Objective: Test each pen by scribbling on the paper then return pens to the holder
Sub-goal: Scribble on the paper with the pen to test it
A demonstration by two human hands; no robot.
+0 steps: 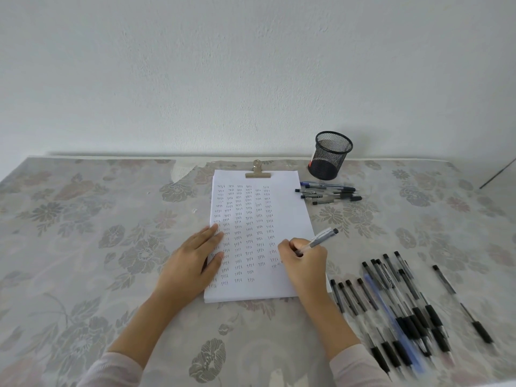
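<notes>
A white paper clipped at its top lies in the middle of the table, covered with columns of small written words. My right hand grips a pen with its tip on the paper's lower right part. My left hand rests flat on the paper's left edge. A black mesh holder stands upright behind the paper to the right, and it looks empty. Several pens lie just in front of the holder. A bigger group of several pens lies on the table at my right.
The table wears a grey floral cloth and stands against a white wall. A metal clip holds the paper's top edge. One lone pen lies apart at the far right.
</notes>
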